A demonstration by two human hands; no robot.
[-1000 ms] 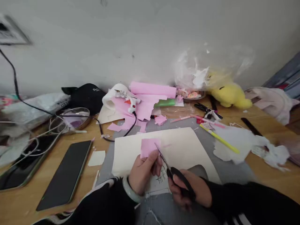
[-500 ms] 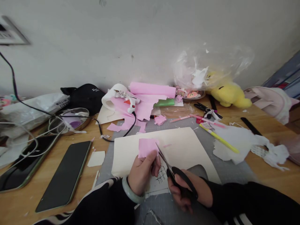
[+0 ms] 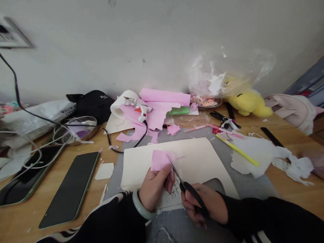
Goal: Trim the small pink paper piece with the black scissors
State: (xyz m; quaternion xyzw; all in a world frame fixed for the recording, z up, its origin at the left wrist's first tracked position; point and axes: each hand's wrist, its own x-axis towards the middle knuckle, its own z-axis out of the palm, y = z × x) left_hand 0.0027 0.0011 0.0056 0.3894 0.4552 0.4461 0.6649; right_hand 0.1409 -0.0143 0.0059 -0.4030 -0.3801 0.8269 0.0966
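Note:
Between the thumb and fingers of my left hand is a small piece of pink crepe paper, its lower edge cut into a fringe. My right hand grips black-handled scissors. Their blades point up and left, with the tips against the right side of the pink paper. Beneath both hands lies a large cream sheet on a grey cutting mat; dark pen marks show near its lower edge. My fingers hide the bottom of the pink piece.
Left stand two phones and a bowl with a purple cup. Behind are a glue gun with its black cord, a pink paper roll and a yellow plush toy. A yellow stick and white scraps lie right.
The scissor blades have closed together at the pink paper, and the handles have drawn nearer each other. The pink piece has shifted slightly right.

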